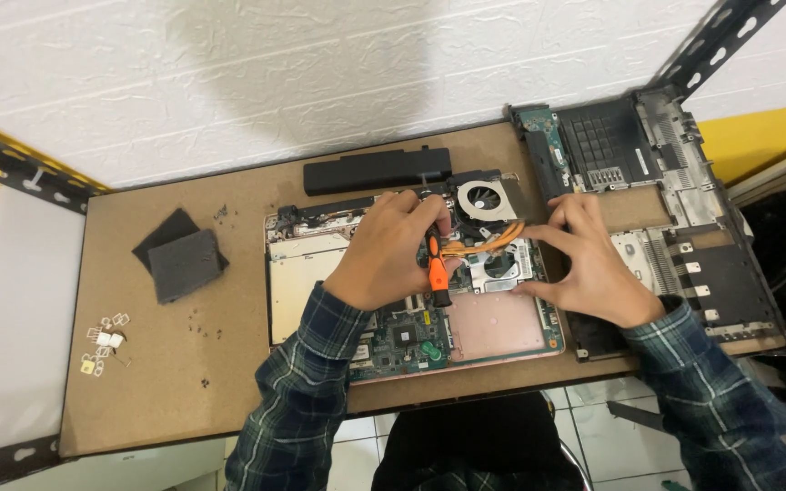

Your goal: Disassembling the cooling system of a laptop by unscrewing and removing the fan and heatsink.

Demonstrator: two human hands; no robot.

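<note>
Left hand [391, 253] gripping orange screwdriver [436, 269], right hand [590, 264] spread — fingertips on open laptop [502, 323]

Brown fibreboard bench [229, 382]. Long black rectangular battery pack [377, 170] at its back edge. Two dark grey square foam pads [179, 255], overlapping, at left. Cluster of small white and yellow clips [104, 345] near the left edge. Black plastic laptop base cover [684, 218] at right. Slotted black metal shelf struts [11, 168] at the corners.

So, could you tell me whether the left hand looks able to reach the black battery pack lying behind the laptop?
Probably yes: the left hand, shut on the orange screwdriver, sits just before the battery pack, with nothing between them.
</note>
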